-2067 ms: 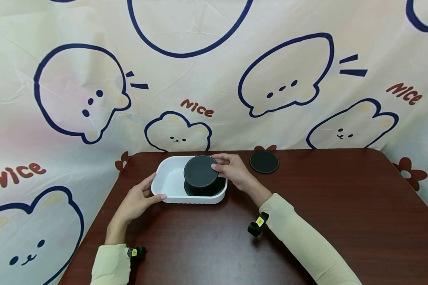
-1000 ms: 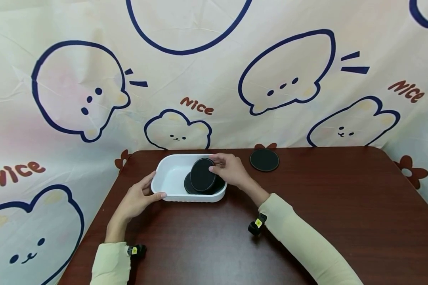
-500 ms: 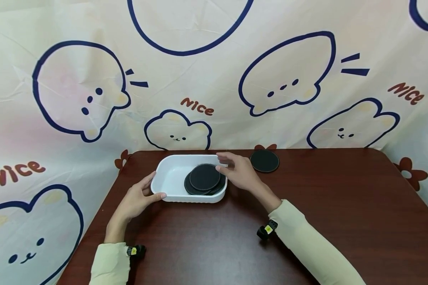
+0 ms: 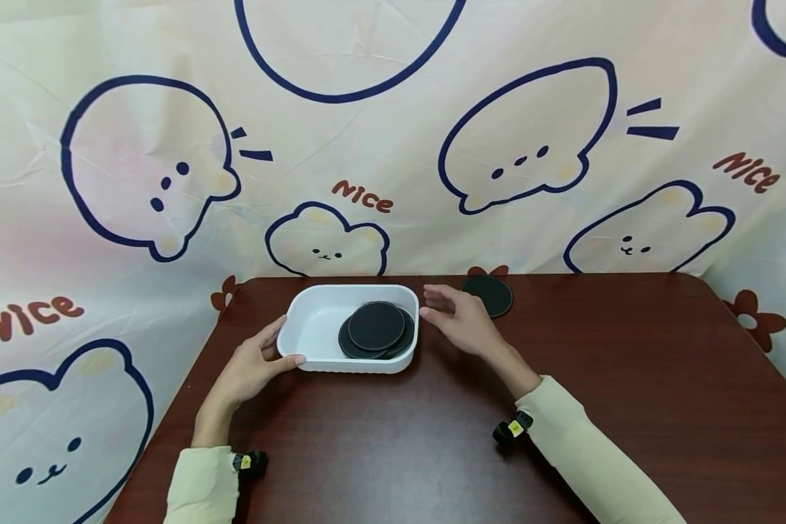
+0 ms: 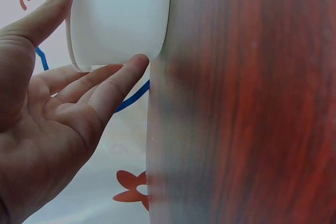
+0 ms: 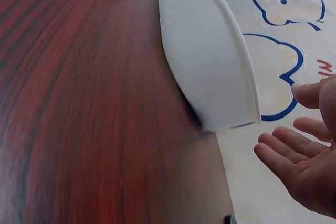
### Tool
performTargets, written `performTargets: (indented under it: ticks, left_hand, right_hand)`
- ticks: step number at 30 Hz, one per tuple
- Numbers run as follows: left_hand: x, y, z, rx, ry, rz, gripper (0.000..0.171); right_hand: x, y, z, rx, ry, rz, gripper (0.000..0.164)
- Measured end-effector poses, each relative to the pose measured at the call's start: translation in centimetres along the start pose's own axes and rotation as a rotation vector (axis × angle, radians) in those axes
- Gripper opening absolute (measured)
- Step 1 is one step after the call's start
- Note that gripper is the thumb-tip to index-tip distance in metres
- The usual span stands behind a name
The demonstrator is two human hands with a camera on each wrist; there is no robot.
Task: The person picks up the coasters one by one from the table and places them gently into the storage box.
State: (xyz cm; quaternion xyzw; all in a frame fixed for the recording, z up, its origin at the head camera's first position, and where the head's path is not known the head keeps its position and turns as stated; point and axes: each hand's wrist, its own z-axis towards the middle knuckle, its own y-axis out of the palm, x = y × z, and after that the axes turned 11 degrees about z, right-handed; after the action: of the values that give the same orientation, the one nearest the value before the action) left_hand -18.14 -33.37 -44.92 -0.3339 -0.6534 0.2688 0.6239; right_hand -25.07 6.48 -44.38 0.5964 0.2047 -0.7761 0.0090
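A white plastic tray sits at the back of the table. My left hand holds its left end, thumb at the front corner and fingers along the outer side; the left wrist view shows these fingers against the tray wall. Inside, on the right half, round black coasters lie overlapped in a low pile. Just right of the tray, my right hand is held with relaxed fingers and nothing in them. Behind it lies a single black coaster on the table, partly covered by the hand.
The dark brown wooden table reaches back to a cloth backdrop printed with cartoon bears and flowers. Small black cameras are strapped at both wrists, such as the right wrist camera.
A coaster in my right hand tilted down onto the pile in the tray and was let go. My right hand then moved right, out over the tray's edge. My left hand stayed put.
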Motion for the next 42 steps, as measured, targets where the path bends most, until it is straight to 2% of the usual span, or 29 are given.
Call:
performTargets:
  ticks: [8, 15, 29, 33, 42]
  left_hand:
    - [0.1, -0.1, -0.1, 0.003, 0.003, 0.006, 0.1]
    - [0.0, 0.0, -0.1, 0.002, -0.005, 0.004, 0.1]
    - [0.0, 0.0, -0.1, 0.003, -0.002, 0.001, 0.1]
    - [-0.1, -0.1, -0.1, 0.004, -0.003, 0.003, 0.1]
    - [-0.1, -0.1, -0.1, 0.007, 0.004, 0.001, 0.101]
  right_hand:
    - [1.5, -2.3, -0.3, -0.03, 0.036, -0.034, 0.058]
    - [3.0, -4.5, -0.4, -0.049, 0.116, 0.042, 0.069]
    - [5.2, -9.9, -0.1, -0.043, 0.215, 0.1, 0.086]
    - [5.9, -10.9, 0.4, -0.044, 0.235, 0.021, 0.091]
    - [7.5, -12.1, 1.6, -0.063, 0.241, -0.249, 0.096]
